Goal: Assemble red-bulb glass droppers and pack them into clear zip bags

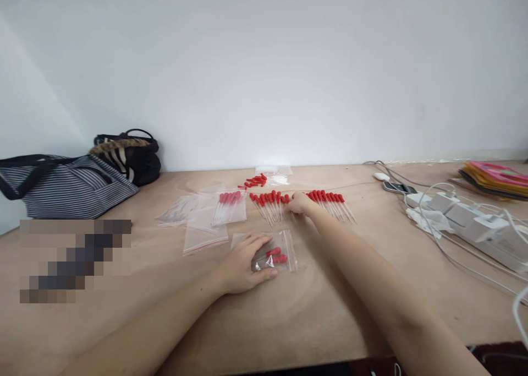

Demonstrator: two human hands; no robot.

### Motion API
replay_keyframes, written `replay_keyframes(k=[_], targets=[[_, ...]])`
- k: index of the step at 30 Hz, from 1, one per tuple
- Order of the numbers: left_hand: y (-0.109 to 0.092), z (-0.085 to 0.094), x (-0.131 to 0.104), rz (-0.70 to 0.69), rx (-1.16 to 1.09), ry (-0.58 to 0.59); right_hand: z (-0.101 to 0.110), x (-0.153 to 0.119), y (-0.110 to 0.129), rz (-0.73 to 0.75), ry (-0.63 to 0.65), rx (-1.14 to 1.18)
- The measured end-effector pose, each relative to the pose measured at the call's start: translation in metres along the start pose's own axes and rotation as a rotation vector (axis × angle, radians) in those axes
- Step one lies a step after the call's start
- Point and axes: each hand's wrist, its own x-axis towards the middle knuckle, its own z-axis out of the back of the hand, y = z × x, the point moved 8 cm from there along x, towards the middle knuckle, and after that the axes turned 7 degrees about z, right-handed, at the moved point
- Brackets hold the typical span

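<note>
My left hand (247, 263) lies with its fingers apart on a clear zip bag (291, 249). Two droppers with red bulbs (279, 259) are inside that bag. Farther forward, my right hand (299, 204) reaches into a row of red-bulbed droppers (270, 200); its fingertips are bent down at a bulb, and what they hold is too small to make out. To its right, more droppers (328, 198) lie fanned out. A bag with several droppers (230, 205) rests left of the row.
Flat zip bags (204, 238) overlap at the left. Loose red bulbs (256, 181) and a bag of clear tubes (276, 178) lie near the wall. Striped (78, 186) and black bags (144, 161) stand at left. Chargers (474, 222), cables and colourful packets (495, 178) are at right.
</note>
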Motion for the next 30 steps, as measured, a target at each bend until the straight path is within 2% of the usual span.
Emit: replay_keyframes(k=[4, 9, 14, 17, 24, 30], targets=[[-0.001, -0.002, 0.001, -0.001, 0.009, 0.009, 0.009, -0.017, -0.016, -0.037, 0.024, 0.125], [0.003, -0.006, 0.002, 0.031, 0.016, 0.036, 0.023, -0.056, -0.025, 0.066, -0.037, 0.33], [0.002, -0.007, 0.003, 0.015, 0.012, 0.026, 0.017, -0.091, -0.032, 0.17, -0.139, 0.761], [0.001, -0.006, 0.004, 0.02, 0.0, 0.022, 0.01, -0.099, -0.036, 0.165, -0.217, 0.874], [-0.002, -0.003, 0.003, 0.04, -0.019, 0.032, -0.005, -0.11, -0.025, 0.214, -0.274, 0.951], [0.001, -0.005, 0.003, 0.072, -0.017, 0.053, -0.008, -0.11, -0.032, 0.076, -0.314, 1.09]])
